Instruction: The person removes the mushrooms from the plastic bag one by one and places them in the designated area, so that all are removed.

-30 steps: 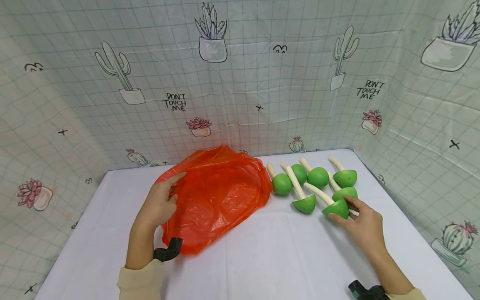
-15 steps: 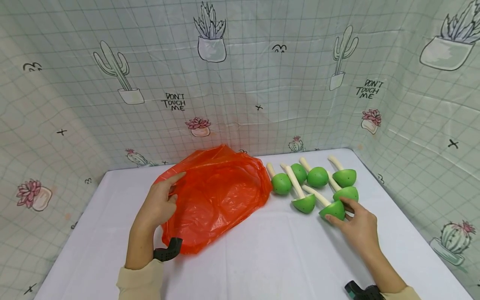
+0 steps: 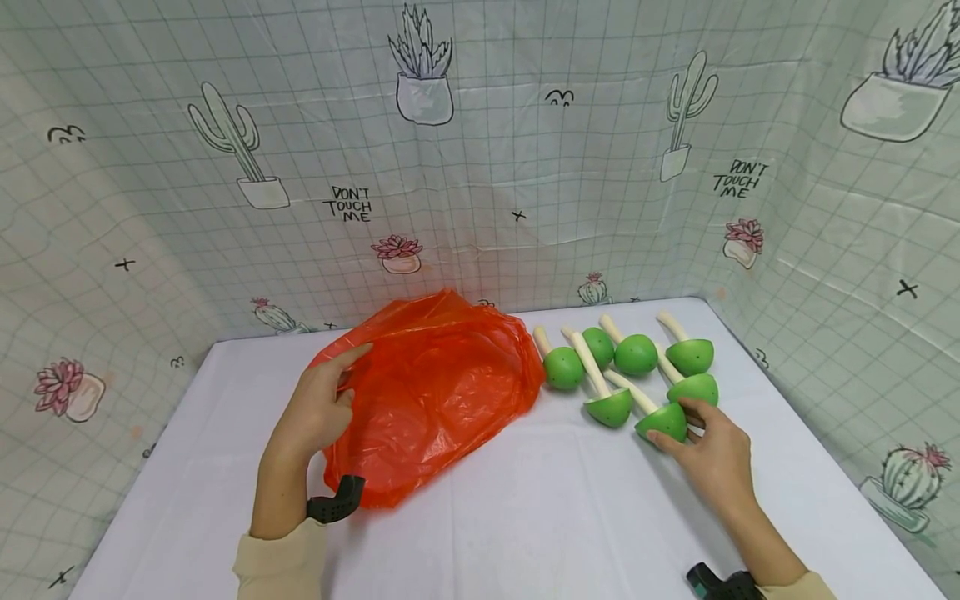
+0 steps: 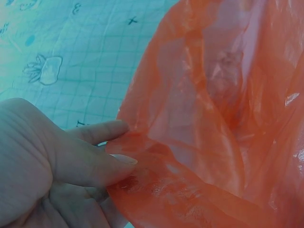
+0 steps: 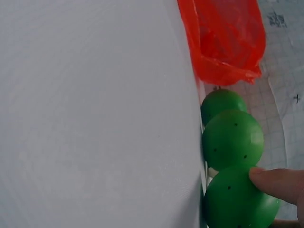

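Observation:
In the head view my left hand [image 3: 309, 417] holds the left edge of a red plastic bag [image 3: 442, 400], whose mouth gapes toward me. The left wrist view shows the thumb and fingers pinching the bag's thin film [image 4: 190, 175]. On the right, my right hand [image 3: 716, 457] grips the green cap of a toy mushroom [image 3: 662, 423], its pale stem pointing back and left. A fingertip presses on that cap [image 5: 240, 199] in the right wrist view. Several more green mushrooms lie close by, among them one nearer the bag [image 3: 609, 408] and one just behind my fingers [image 3: 693, 388].
A white cloth covers the table [image 3: 510, 517]. Behind and on both sides hangs a grid-patterned curtain [image 3: 480, 150] with cactus drawings. The mushroom farthest left [image 3: 562, 367] lies right at the bag's edge; another [image 3: 690, 357] lies near the table's back right corner.
My right hand has shifted slightly left, and the gripped mushroom has moved left with it. The left hand and the bag stay as they were.

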